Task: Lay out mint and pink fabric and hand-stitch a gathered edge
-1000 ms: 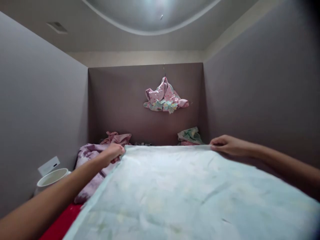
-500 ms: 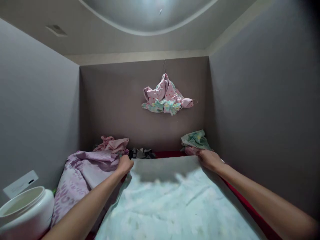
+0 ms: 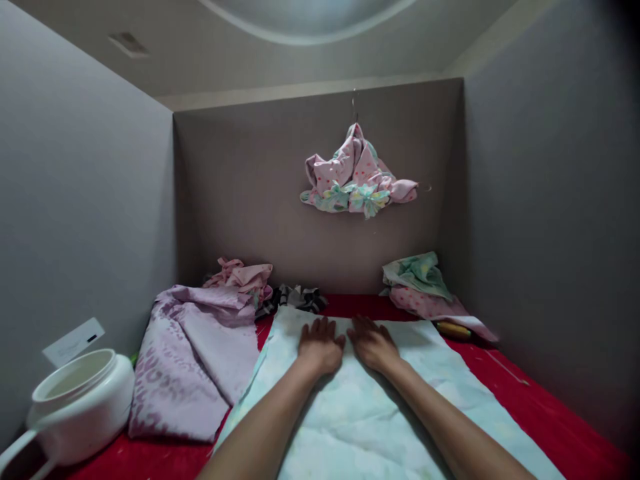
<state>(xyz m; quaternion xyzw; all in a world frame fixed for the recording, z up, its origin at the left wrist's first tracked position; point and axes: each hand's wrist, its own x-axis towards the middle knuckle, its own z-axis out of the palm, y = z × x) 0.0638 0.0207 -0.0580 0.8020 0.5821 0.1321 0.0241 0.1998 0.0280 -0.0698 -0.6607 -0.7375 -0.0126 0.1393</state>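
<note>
A pale aqua cloth (image 3: 345,420) lies spread over the red table cover (image 3: 545,413), with soft creases running across it. Flat on its far part rests my left hand (image 3: 321,345), fingers stretched forward. Close beside it, with a small gap between, my right hand (image 3: 373,342) also lies palm down on the cloth, its fingers extended. Neither hand grips anything. The cloth's far edge is just beyond my fingertips.
Left stand a folded purple patterned cloth (image 3: 195,360) and a white handled pot (image 3: 85,407). Pink fabric (image 3: 245,277) and black-and-white fabric (image 3: 300,298) lie behind. Green fabric (image 3: 417,275) sits back right, near a yellow object (image 3: 454,331). A pink garment (image 3: 360,173) hangs on the back wall.
Both hands have let go of the cloth's far corners and come together at its middle, lying flat. The cloth, lifted before, now rests on the table. The view has tilted down.
</note>
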